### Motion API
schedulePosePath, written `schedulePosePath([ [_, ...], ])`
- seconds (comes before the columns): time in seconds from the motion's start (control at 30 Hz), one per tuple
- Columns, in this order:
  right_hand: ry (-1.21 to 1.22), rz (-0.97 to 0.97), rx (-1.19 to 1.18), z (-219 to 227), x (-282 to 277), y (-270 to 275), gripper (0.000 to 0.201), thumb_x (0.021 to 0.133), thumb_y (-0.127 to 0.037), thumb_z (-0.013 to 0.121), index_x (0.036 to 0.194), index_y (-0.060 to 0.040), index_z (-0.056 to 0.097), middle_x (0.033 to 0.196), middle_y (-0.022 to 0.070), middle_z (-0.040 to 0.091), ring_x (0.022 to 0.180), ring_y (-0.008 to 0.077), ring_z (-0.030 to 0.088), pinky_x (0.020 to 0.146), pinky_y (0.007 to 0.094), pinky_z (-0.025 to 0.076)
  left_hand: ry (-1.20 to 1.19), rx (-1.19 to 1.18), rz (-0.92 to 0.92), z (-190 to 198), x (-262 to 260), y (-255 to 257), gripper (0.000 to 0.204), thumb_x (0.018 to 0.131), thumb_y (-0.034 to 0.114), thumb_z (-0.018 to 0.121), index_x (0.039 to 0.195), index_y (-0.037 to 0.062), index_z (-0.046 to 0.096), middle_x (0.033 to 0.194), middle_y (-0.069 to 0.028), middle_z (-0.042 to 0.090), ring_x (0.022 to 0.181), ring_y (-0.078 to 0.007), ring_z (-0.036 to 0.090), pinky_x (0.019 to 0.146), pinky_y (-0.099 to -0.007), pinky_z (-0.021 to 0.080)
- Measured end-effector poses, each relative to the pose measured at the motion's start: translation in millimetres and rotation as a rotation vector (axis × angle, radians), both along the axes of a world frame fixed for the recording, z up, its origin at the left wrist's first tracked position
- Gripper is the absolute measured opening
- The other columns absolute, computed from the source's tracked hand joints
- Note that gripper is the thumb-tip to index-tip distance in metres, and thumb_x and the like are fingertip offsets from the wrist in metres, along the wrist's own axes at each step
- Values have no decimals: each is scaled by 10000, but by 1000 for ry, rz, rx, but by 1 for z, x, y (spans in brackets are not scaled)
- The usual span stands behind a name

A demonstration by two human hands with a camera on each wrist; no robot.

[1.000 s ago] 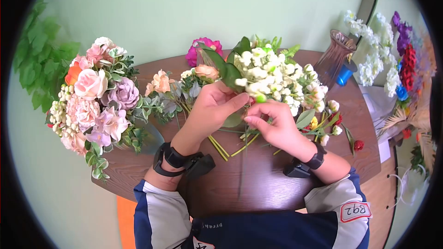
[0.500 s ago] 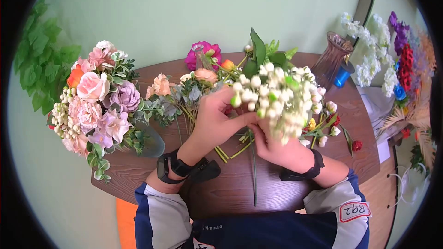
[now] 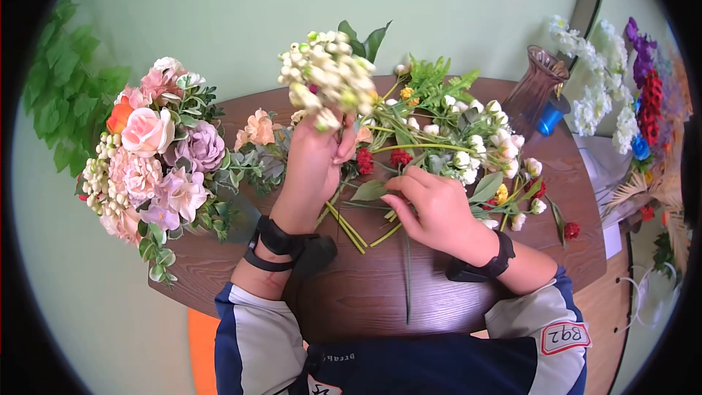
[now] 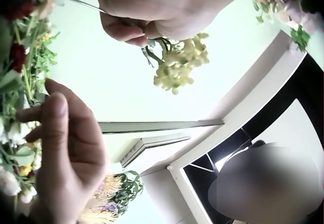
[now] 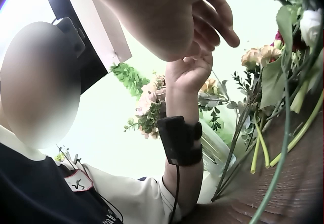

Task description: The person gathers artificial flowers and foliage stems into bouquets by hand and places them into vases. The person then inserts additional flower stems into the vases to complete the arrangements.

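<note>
Raised above the back of the brown table, a spray of white berries (image 3: 325, 73) with dark green leaves is held by its stem in my left hand (image 3: 314, 157). In the left wrist view the curled left fingers (image 4: 126, 32) close round its thin stem, and the pale berry cluster (image 4: 182, 64) hangs beyond them. My right hand (image 3: 439, 208) is over the loose flowers, its fingers loosely bent and holding nothing. A broad green leaf (image 3: 369, 190) lies right by its fingertips. Red blooms (image 3: 401, 158) and small white rosebuds (image 3: 504, 146) lie beyond that hand.
A full bouquet of pink, lilac and orange flowers (image 3: 150, 146) stands in a glass vase at the left. Peach flowers (image 3: 257, 129) lie beside it. At the back right stand a ribbed purplish vase (image 3: 532, 88) and a blue ribbon roll (image 3: 550, 118). Cut green stems (image 3: 347, 227) lie mid-table.
The white berry spray moved from the right side, where both hands were at it, up and left in my left hand. My right hand has come away from it.
</note>
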State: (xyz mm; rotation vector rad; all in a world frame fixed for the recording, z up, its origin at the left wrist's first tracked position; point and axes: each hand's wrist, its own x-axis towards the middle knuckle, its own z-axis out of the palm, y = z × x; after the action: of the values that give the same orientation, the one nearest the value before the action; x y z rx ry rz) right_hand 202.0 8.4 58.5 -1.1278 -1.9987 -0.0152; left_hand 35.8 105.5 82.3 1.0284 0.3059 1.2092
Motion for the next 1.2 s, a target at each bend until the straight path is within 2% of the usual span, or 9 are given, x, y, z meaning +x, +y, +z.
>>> schedulePosePath([
  [0.07, -40, 10, -18, -4, 0, 2, 94, 755, -101, 649, 818, -52, 600, 677, 77, 528, 535, 259, 554, 464, 342, 435, 23, -157, -87, 5, 0, 0, 167, 945, 153, 399, 967, 11, 484, 738, -27, 485, 466, -51, 341, 398, -184, 234],
  [0.23, -149, -6, -76, -8, 0, 2, 91, 760, -126, 638, 788, -55, 591, 677, 85, 523, 542, 272, 558, 466, 355, 441, 28, -147, -134, -2, 0, 3, 220, 959, 172, 378, 1032, -3, 492, 702, -16, 490, 449, -40, 323, 395, -171, 257],
  [0.57, -238, 44, -72, -6, -5, 4, 149, 759, -172, 627, 707, -54, 553, 669, 90, 514, 547, 281, 565, 484, 372, 459, 150, 57, -57, -9, 18, -15, 202, 869, 143, 590, 1017, 7, 607, 960, -100, 648, 827, -135, 605, 758, -245, 469],
  [0.67, -270, 22, -80, -7, -4, 6, 152, 751, -169, 632, 692, -48, 562, 650, 93, 518, 548, 288, 563, 489, 374, 458, 337, 130, 228, -9, 25, -32, 150, 838, 78, 616, 975, 20, 635, 876, -39, 659, 765, -105, 602, 643, -233, 490],
  [0.73, -281, -21, -60, -11, -4, 8, 151, 753, -170, 631, 694, -47, 567, 659, 94, 531, 550, 293, 564, 493, 375, 460, 404, 425, 485, -20, 32, -35, 144, 797, 53, 646, 933, 4, 637, 805, -17, 659, 692, -81, 589, 583, -226, 481],
  [0.87, -309, -80, -52, -27, 3, 11, 111, 670, -115, 631, 701, -23, 576, 622, 134, 552, 556, 314, 572, 506, 404, 460, 655, 918, 746, -6, 32, -64, 179, 762, 129, 656, 904, 23, 637, 822, -128, 640, 738, -272, 623, 689, -329, 492],
  [0.9, -298, -79, -44, -30, 1, 11, 118, 634, -99, 620, 695, -8, 577, 591, 159, 550, 550, 327, 570, 504, 419, 454, 880, 960, 661, -6, 28, -68, 181, 757, 108, 622, 910, 12, 631, 858, -127, 616, 773, -276, 596, 699, -337, 488],
  [1.03, -253, -89, -75, -28, -14, -1, 126, 657, -112, 624, 711, -6, 583, 644, 171, 577, 566, 345, 570, 512, 416, 453, 654, 1261, 701, 13, 19, -74, 172, 717, 38, 566, 874, -24, 598, 878, -101, 563, 822, -246, 567, 684, -330, 480],
  [1.2, -115, -136, -50, -38, -5, -9, 134, 683, -113, 629, 748, -3, 591, 624, 159, 576, 579, 338, 579, 523, 402, 459, 636, 1113, 574, -4, 26, -66, 155, 749, 46, 558, 889, -15, 584, 815, -121, 540, 790, -281, 559, 677, -354, 473],
])
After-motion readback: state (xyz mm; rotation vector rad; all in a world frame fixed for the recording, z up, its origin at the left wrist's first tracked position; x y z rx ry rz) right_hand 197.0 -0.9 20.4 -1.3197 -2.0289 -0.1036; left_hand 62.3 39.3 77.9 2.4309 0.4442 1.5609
